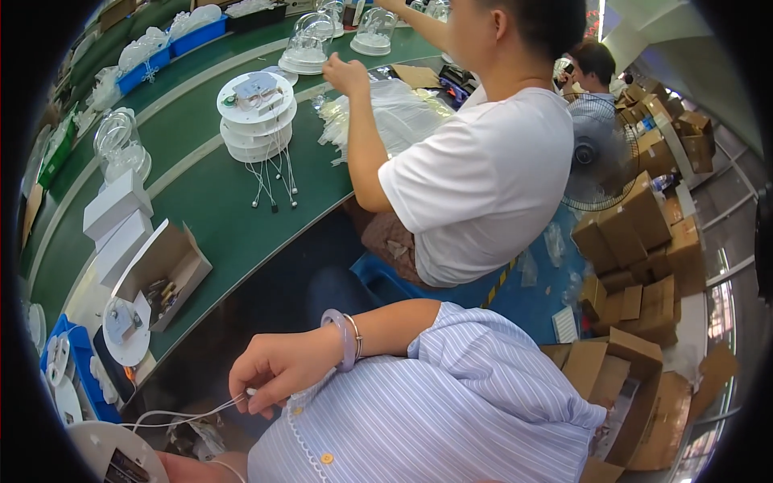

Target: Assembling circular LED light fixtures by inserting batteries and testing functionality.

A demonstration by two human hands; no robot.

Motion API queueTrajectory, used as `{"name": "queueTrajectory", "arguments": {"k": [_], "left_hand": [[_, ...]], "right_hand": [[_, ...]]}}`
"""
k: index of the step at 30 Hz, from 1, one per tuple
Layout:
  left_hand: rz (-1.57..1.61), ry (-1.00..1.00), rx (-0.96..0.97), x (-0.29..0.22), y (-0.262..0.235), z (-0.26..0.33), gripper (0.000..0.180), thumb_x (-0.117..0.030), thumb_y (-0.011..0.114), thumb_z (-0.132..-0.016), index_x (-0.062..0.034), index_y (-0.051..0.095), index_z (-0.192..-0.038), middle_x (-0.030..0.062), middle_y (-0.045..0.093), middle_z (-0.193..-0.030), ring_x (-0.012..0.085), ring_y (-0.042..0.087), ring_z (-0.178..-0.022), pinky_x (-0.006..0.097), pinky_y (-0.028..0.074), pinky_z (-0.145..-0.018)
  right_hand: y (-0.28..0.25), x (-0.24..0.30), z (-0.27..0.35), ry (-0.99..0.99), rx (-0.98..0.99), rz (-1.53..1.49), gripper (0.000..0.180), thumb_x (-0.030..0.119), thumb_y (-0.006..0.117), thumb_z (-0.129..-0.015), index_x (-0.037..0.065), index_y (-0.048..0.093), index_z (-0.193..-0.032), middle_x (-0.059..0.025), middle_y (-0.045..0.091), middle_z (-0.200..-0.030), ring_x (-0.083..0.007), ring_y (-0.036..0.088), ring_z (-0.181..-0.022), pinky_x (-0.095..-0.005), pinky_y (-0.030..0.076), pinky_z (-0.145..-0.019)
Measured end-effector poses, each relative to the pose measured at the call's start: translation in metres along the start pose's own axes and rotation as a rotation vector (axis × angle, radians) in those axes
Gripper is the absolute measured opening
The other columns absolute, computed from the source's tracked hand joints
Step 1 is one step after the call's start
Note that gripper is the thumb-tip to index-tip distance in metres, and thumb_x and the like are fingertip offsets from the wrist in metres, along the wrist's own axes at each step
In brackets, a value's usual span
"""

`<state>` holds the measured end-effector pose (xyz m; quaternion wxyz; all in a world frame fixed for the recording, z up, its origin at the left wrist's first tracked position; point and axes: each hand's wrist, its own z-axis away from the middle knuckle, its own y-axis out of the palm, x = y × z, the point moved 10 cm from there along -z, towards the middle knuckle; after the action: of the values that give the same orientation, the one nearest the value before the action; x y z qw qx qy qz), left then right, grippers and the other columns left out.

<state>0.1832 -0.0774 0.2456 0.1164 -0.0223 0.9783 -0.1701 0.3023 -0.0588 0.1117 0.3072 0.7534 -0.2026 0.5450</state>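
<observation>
Green bench (201,201) curves off w/ white discs (256,117) & glass domes (121,145). My right hand (282,366) has fingers pinched on thin white wire (181,417) over my lap; left hand (189,469) barely shows at bottom edge, can't tell its fingers, next to white round base (113,451)

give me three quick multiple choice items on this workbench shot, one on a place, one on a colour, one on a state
1. Where is the right hand?
A. below the bench edge, over the lap
B. on the stack of white discs
C. inside the open cardboard box

2. What colour is the bench top?
A. red
B. green
C. yellow

3. What is the right hand doing?
A. lying flat and empty
B. gripping a glass dome
C. pinching thin white wires

Key: 1 A, the hand sits below the bench edge by the striped shirt. 2 B, the surface is green. 3 C, the fingertips close on the wires.
</observation>
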Motion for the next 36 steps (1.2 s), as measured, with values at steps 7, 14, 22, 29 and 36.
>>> {"name": "queueTrajectory", "arguments": {"k": [7,14,22,29,36], "left_hand": [[-0.237,-0.073,-0.086,-0.017,-0.017,0.001,0.024,-0.012,0.039,-0.082,0.0018,0.049,-0.098,0.0158,0.050,-0.104,0.0285,0.049,-0.091,0.041,0.033,-0.086],[-0.627,-0.093,-0.185,0.001,-0.039,0.006,0.023,-0.011,0.038,-0.083,0.0026,0.050,-0.098,0.0163,0.050,-0.104,0.0288,0.049,-0.091,0.041,0.033,-0.087],[-0.927,-0.118,-0.300,0.010,-0.061,0.037,0.023,-0.010,0.037,-0.083,0.0035,0.050,-0.097,0.0168,0.051,-0.103,0.0291,0.049,-0.091,0.042,0.032,-0.088],[-0.822,0.139,-0.253,0.014,-0.039,0.073,0.033,-0.015,0.046,-0.081,-0.0006,0.039,-0.110,0.0152,0.044,-0.111,0.0247,0.042,-0.103,0.038,0.030,-0.091],[0.871,-0.123,0.505,0.053,0.071,0.116,0.045,-0.012,0.055,-0.075,-0.0033,0.035,-0.114,0.0161,0.042,-0.113,0.0280,0.041,-0.106,0.036,0.032,-0.090]], "right_hand": [[0.002,0.011,-0.002,-0.097,-0.062,-0.038,0.014,0.006,0.060,-0.070,0.001,0.060,-0.083,-0.0051,0.060,-0.069,-0.0071,0.056,-0.056,-0.0176,0.041,-0.049],[-0.003,0.031,-0.005,-0.146,-0.079,0.235,0.017,0.006,0.063,-0.068,0.003,0.061,-0.085,-0.0054,0.061,-0.071,-0.0092,0.053,-0.055,-0.0187,0.039,-0.047],[0.000,0.023,-0.007,-0.105,-0.070,0.275,0.020,0.005,0.063,-0.067,0.005,0.061,-0.087,-0.0067,0.061,-0.075,-0.0116,0.056,-0.057,-0.0197,0.042,-0.050],[0.003,0.018,-0.002,-0.076,0.022,0.297,0.021,0.006,0.063,-0.067,0.005,0.061,-0.089,-0.0077,0.062,-0.073,-0.0107,0.057,-0.057,-0.0179,0.042,-0.050],[-0.058,-0.002,0.017,0.025,-0.197,0.569,0.067,0.028,0.063,-0.069,0.005,0.031,-0.122,-0.0100,0.033,-0.125,-0.0200,0.035,-0.112,-0.0324,0.028,-0.092]]}}
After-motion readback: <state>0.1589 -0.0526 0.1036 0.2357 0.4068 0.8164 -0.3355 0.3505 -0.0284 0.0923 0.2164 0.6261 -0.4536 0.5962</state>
